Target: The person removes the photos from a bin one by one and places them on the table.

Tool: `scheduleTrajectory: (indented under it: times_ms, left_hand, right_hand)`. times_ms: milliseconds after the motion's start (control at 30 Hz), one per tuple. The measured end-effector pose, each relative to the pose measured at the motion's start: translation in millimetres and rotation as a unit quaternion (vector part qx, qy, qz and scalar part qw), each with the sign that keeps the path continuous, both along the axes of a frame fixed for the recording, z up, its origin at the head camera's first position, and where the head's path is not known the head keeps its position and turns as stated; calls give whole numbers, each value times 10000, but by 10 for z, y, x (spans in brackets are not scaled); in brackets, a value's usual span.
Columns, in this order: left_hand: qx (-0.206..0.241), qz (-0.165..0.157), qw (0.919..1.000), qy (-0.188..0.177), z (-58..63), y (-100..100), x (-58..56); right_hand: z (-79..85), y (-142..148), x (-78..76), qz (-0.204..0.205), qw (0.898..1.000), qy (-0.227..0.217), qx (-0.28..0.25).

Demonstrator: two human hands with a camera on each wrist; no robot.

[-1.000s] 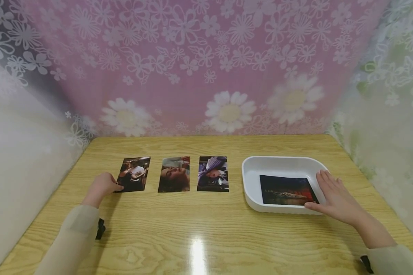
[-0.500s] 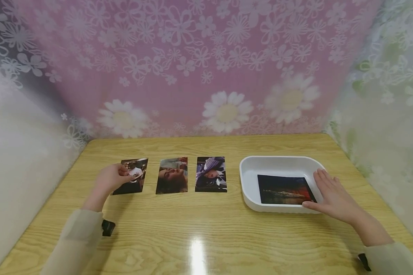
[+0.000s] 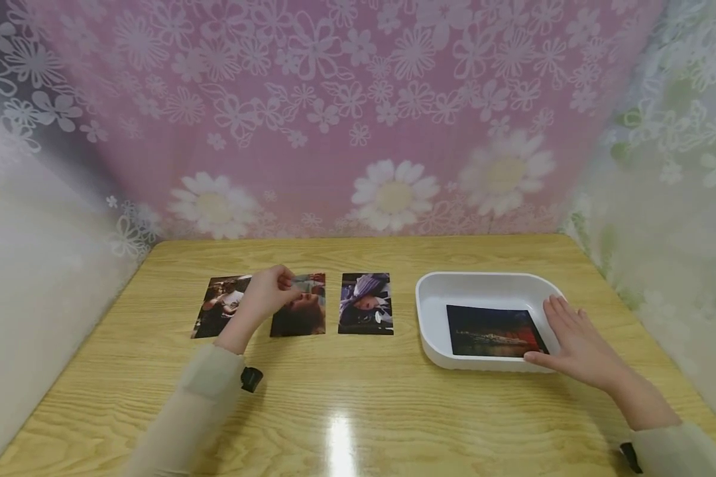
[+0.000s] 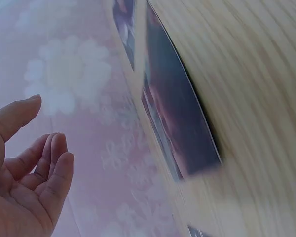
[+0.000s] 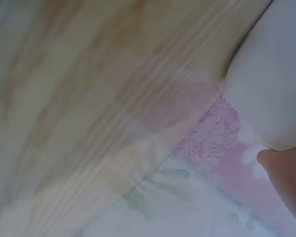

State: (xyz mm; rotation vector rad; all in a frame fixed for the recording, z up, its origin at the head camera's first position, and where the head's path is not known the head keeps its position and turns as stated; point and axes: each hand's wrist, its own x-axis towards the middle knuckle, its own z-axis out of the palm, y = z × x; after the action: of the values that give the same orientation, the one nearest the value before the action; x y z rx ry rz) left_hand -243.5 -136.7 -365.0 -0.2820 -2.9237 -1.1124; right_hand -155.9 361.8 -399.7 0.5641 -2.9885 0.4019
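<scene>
My left hand hovers over the table between two photos, partly covering both from the head camera. In the left wrist view this hand has its thumb apart from loosely bent fingers, with nothing between them. Below it lies the middle photo, a reclining face; to its left is a photo of a couple. My right hand rests with straight fingers on the right rim of a white tray, its thumb at the front rim. Inside the tray lies a dark night-scene photo.
Another photo with purple stripes lies between the middle photo and the tray. The wood-grain table meets a pink flowered backdrop at the back, with pale patterned sides left and right.
My left hand has let go of the couple photo's lower-left corner, lifted, and moved right to above the middle photo. The right hand stays on the tray.
</scene>
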Motion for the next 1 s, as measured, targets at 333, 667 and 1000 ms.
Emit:
scheduleTrajectory:
  times_ms: [333, 667, 1000]
  left_hand:
    - [711, -634, 9943, 488, -46, 675, -74]
    - [1423, -1540, 9766, 478, -100, 1359, -13]
    - [2570, -1977, 9460, -18, -151, 2016, 67]
  right_hand:
    - [-21, -10, 19, -32, 10000, 28, 4]
    - [-20, -8, 4, 4, 10000, 80, 49]
    - [1, -16, 20, 2, 10000, 92, 7]
